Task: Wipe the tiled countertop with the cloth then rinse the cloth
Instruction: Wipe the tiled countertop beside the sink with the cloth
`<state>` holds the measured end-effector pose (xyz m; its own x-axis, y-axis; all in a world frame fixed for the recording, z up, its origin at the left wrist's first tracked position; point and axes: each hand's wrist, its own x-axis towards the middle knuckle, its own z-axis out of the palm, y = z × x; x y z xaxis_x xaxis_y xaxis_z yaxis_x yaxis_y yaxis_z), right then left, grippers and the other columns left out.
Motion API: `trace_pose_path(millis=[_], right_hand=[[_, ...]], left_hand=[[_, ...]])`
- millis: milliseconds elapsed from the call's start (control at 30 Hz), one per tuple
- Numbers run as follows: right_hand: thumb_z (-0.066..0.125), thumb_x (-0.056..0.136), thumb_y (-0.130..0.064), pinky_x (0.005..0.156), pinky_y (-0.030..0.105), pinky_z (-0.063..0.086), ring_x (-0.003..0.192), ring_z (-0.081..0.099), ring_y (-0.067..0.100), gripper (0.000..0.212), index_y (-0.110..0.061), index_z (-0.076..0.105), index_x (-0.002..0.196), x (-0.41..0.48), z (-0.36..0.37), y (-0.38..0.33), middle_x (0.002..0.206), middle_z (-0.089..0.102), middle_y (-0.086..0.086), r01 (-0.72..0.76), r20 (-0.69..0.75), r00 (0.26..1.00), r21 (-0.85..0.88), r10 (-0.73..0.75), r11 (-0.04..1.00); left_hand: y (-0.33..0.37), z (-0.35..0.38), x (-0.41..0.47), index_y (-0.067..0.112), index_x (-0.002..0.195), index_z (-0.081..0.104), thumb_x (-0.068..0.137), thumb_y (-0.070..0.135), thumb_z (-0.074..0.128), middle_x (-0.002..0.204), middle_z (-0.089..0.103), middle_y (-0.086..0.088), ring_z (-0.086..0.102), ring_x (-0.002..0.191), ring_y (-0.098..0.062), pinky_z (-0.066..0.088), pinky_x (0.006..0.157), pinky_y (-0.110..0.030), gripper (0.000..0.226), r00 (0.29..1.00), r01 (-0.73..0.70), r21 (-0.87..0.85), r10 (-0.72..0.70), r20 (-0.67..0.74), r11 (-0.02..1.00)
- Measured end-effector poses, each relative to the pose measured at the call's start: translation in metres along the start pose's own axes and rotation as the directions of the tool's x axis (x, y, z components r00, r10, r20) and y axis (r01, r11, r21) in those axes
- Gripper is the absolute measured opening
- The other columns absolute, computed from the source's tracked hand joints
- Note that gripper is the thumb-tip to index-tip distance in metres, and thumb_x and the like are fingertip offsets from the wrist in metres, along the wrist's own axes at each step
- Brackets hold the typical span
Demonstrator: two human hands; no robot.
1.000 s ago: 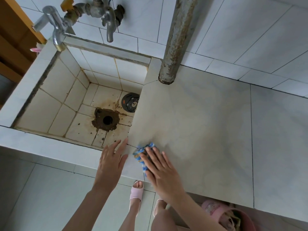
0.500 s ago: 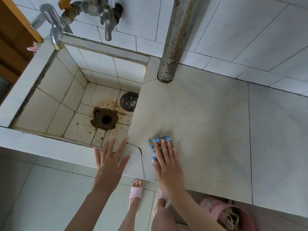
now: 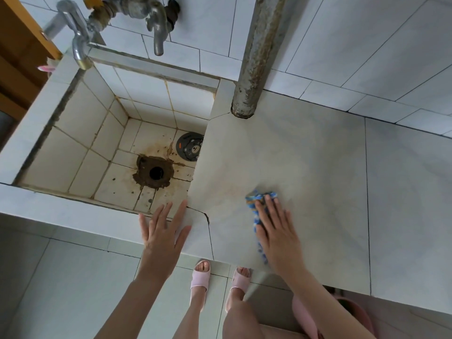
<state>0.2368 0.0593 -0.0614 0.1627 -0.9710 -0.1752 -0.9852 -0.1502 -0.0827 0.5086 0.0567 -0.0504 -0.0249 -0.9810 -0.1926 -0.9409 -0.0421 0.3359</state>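
- Cloth (image 3: 253, 200), blue and bunched, is lying on the countertop (image 3: 305, 167) near its front edge. We are covering most of it with the right hand (image 3: 278, 231), so only its far end and a strip along the thumb side are showing.
- We are pressing that hand flat, fingers straight and close together. We judge this is spreading the pressure so the cloth drags evenly across the tile.
- We are holding the left hand (image 3: 163, 233) open with fingers fanned at the corner where the sink (image 3: 49, 201) rim meets the countertop. It is probably steadying us, though we cannot tell whether it is touching.
- We are standing square to the counter edge, which is putting both the wiping area and the sink within reach for rinsing.
- We are counting:
  - one cloth
  - two hands
  - two taps (image 3: 157, 28) over the sink's back wall
  - one rusty pipe (image 3: 256, 57) coming down onto the countertop
  - one drain (image 3: 155, 172) with a stained surround
  - one dark disc (image 3: 189, 149) beside it
  - two pink slippers (image 3: 200, 277)
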Motion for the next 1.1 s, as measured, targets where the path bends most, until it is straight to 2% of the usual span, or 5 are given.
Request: trace_pose_path(millis=[167, 400, 567, 867, 1100], right_hand=[[0.015, 0.1, -0.027, 0.114, 0.042, 0.02, 0.145, 0.013, 0.029, 0.052, -0.01, 0.022, 0.149, -0.004, 0.002, -0.038, 0.156, 0.019, 0.015, -0.21, -0.062, 0.975, 0.082, 0.215, 0.974], [0.015, 0.102, -0.034, 0.113, 0.038, 0.02, 0.144, 0.019, 0.024, 0.05, -0.018, 0.028, 0.148, -0.007, 0.01, -0.128, 0.155, 0.022, 0.006, 0.014, -0.046, 0.999, 0.18, -0.006, 0.984], [0.021, 0.102, -0.031, 0.115, 0.039, 0.019, 0.144, 0.02, 0.024, 0.049, -0.019, 0.027, 0.148, 0.0, 0.009, -0.081, 0.155, 0.025, 0.005, 0.098, -0.066, 0.994, 0.089, -0.093, 0.991], [0.004, 0.101, -0.033, 0.118, 0.041, 0.009, 0.145, 0.009, 0.029, 0.055, -0.007, 0.013, 0.149, -0.008, 0.009, 0.011, 0.157, 0.012, 0.014, -0.435, -0.08, 0.891, 0.131, 0.447, 0.891], [0.02, 0.1, -0.029, 0.115, 0.041, 0.016, 0.145, 0.014, 0.027, 0.051, -0.012, 0.025, 0.148, -0.005, 0.01, -0.101, 0.156, 0.018, 0.011, -0.196, -0.066, 0.975, 0.182, 0.21, 0.964]], left_hand=[[-0.001, -0.001, 0.001, 0.033, 0.143, 0.018, 0.092, 0.049, 0.017, 0.138, 0.044, -0.008, 0.032, 0.134, -0.026, 0.004, 0.111, -0.053, 0.053, 1.0, -0.003, -0.013, 0.003, 0.003, 1.0], [0.0, 0.0, 0.001, 0.028, 0.141, 0.028, 0.093, 0.053, 0.008, 0.132, 0.049, -0.01, 0.039, 0.129, -0.028, 0.01, 0.111, -0.055, 0.058, 1.0, 0.009, 0.009, -0.009, 0.002, 1.0], [0.0, -0.001, 0.001, 0.029, 0.143, 0.023, 0.093, 0.052, 0.01, 0.136, 0.045, -0.008, 0.035, 0.132, -0.025, 0.004, 0.112, -0.053, 0.056, 1.0, 0.0, -0.004, 0.0, 0.002, 1.0], [-0.005, 0.006, 0.002, 0.035, 0.142, 0.018, 0.095, 0.049, 0.004, 0.137, 0.044, -0.006, 0.032, 0.133, -0.023, 0.002, 0.112, -0.058, 0.051, 1.0, -0.028, -0.104, 0.029, 0.01, 0.994], [-0.004, 0.008, 0.004, 0.044, 0.139, 0.019, 0.092, 0.055, 0.003, 0.141, 0.038, 0.002, 0.022, 0.136, -0.011, -0.011, 0.114, -0.045, 0.051, 0.999, 0.013, -0.287, -0.023, -0.034, 0.958]])
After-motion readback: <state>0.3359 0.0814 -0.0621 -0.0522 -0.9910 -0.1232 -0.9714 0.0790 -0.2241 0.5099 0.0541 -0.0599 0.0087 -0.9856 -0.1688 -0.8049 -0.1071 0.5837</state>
